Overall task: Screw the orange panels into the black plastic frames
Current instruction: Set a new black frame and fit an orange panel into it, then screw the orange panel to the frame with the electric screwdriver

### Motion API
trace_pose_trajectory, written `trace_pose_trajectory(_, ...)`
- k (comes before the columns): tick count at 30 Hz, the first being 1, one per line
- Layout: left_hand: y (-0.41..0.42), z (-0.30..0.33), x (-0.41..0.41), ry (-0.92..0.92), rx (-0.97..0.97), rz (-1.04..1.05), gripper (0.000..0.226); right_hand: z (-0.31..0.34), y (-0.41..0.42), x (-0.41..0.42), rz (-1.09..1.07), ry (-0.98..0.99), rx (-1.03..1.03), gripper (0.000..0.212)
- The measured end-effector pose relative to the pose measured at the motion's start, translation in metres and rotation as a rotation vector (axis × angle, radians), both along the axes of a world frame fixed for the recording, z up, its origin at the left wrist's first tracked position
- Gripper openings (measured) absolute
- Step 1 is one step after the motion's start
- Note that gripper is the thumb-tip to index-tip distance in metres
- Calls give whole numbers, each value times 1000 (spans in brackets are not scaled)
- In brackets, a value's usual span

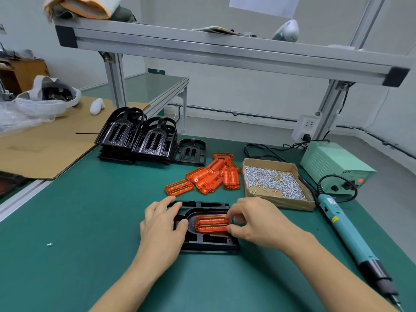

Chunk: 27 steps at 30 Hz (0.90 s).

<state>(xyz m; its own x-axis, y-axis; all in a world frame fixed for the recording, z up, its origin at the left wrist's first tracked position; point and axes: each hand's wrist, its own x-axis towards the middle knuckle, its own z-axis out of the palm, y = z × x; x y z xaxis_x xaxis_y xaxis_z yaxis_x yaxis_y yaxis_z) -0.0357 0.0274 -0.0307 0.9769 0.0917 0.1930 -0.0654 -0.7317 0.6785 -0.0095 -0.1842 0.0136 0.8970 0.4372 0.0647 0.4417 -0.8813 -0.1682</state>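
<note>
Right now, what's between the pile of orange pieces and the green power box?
In the head view, a cardboard box of screws sits between the orange panel pile and the green power box.

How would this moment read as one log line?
step: seating orange panel | left hand steadies black frame | right hand pinches panel | screwdriver idle

Frame [209, 242] lies centre-front on the mat [90, 221], one panel [211, 223] in its recess. Left hand [161, 224] on frame's left end, right hand [254, 221] at panel's right end. Behind: panel pile [209, 176]; frame stacks [137, 138] further back-left. Screw box [278, 183] right of pile, screwdriver [351, 235] right of box, power unit [335, 167] behind it.
</note>
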Motion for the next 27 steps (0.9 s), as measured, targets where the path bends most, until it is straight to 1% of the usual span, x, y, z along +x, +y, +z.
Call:
trace_pose_trajectory(2, 1, -1, 1, -8, 42, 7, 45, -2, -3, 0, -22, 32, 0, 24)
trace_pose_trajectory(3, 1, -2, 1, -10, 61, 8, 44, -2, -5, -1, -33, 49, 12, 25)
trace_pose_trajectory(7, 0, -1, 2, -32, 133, 17, 43, -1, -10, 4, -51, 31, 142, 37)
trace_pose_trajectory(9, -3, 0, 1, -84, 178, -5, 40, -5, -8, 4, -33, 35, 136, 37)
trace_pose_trajectory(13, -11, 5, 2, -195, 224, -166, 28, -12, -6, 1, -18, 119, 164, 30)
trace_pose_trajectory(16, -17, 9, 6, -139, 325, -306, 27, -11, -14, -3, -49, 82, 216, 36)
trace_pose_trajectory(18, -18, 9, 9, -81, 379, -362, 30, -7, -26, -9, -118, 29, 258, 37)
trace_pose_trajectory(20, -18, 10, 11, -68, 372, -378, 30, -4, -43, -15, -226, -40, 280, 34)
trace_pose_trajectory(24, -21, 21, 23, -151, 295, -375, 23, 2, -85, -27, -494, -200, 289, 30)
trace_pose_trajectory(27, -37, 37, 41, -182, 236, -392, 20, 6, -118, -32, -714, -236, 200, 34)
